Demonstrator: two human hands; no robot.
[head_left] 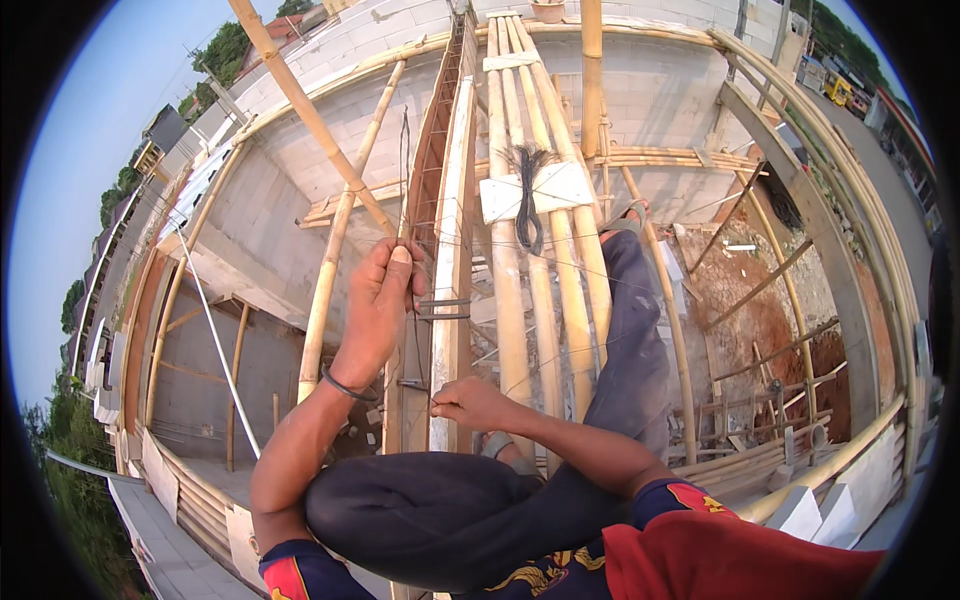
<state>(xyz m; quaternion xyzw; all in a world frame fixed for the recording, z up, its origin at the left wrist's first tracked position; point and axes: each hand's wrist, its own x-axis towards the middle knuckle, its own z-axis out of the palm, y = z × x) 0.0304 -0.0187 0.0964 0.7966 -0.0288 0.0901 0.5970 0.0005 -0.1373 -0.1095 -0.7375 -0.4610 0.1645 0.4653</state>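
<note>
My left hand is closed in a pinch around thin dark tie wire, whose ends stick up above the thumb. Below it, my right hand is also closed, its fingertips pinching what looks like a thin wire end beside the formwork. The long wooden formwork runs away from me, with reddish steel reinforcement between its boards. Dark wire loops wrap across the boards just right of my left hand. A smaller wire tie crosses the gap near my right fingertips.
A bundle of dark wire lies on a white board across several bamboo poles. My legs straddle the formwork high above a rubble-strewn floor. Upright bamboo and a slanted bamboo pole stand ahead. Block walls surround the space.
</note>
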